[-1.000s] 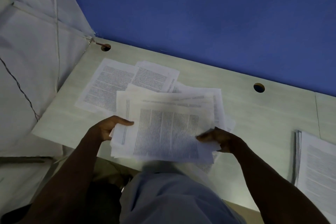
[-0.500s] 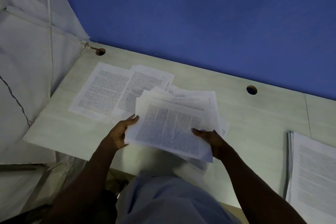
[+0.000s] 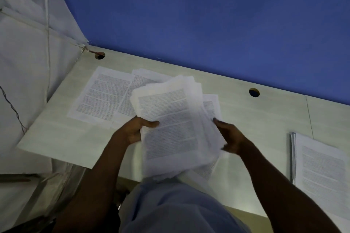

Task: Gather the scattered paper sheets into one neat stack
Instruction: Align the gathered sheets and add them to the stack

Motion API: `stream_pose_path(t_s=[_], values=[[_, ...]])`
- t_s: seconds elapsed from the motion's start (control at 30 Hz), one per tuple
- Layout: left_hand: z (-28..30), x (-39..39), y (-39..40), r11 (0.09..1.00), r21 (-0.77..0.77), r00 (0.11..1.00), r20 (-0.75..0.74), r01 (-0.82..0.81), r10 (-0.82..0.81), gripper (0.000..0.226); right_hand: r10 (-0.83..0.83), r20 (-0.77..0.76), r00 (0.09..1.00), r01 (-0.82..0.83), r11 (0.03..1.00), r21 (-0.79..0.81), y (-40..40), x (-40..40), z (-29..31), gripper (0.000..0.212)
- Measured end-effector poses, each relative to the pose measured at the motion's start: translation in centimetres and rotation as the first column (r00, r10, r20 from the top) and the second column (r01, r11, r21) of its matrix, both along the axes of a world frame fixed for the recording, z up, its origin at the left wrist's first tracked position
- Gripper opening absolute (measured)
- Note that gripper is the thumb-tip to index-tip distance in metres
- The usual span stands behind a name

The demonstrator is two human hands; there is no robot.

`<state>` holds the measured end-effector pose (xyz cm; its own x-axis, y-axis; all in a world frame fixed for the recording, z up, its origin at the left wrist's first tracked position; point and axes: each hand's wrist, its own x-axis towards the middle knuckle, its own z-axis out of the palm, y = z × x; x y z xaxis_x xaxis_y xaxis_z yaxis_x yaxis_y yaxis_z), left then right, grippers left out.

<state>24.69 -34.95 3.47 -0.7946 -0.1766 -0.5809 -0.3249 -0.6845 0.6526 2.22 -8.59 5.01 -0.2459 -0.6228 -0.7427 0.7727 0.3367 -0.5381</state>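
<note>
Both hands hold the bundle point(image 3: 170, 125) above desk point(image 3: 56, 138): L hand point(image 3: 133, 130) grips left edge, R hand point(image 3: 230, 136) right edge. Two sheets point(image 3: 102, 98) lie behind-left. Print too blurred to read.

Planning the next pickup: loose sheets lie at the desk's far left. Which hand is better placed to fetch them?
Left, probably. The left hand grips the bundle on the side nearest the loose sheets; the right hand holds the opposite edge, farther away.
</note>
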Motion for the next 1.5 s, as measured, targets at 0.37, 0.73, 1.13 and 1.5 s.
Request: stream_pose_path(t_s=[0.37,0.73,1.13,1.5], values=[[-1.7,-4.0,2.7,0.914,-0.018,0.907,0.111,-0.406,0.405,0.063,0.313,-0.288,0.905,-0.290,0.949,0.121,-0.8,2.3,-1.5,0.053],[0.7,-3.1,3.0,0.953,-0.115,0.957,-0.033,0.282,-0.287,0.056,-0.099,-0.263,0.960,0.065,0.989,-0.133,-0.1,0.2,0.7,0.047],[-1.4,-4.6,5.7,0.958,-0.143,0.966,0.033,-0.250,0.257,0.040,0.063,-0.398,0.915,-0.069,0.998,-0.001,1.2,2.6,-0.6,0.047],[-1.8,-3.7,4.9,0.913,-0.174,0.927,-0.006,0.368,-0.375,0.066,0.039,-0.384,0.923,-0.046,0.999,-0.008,1.9,-0.2,0.8,0.044]])
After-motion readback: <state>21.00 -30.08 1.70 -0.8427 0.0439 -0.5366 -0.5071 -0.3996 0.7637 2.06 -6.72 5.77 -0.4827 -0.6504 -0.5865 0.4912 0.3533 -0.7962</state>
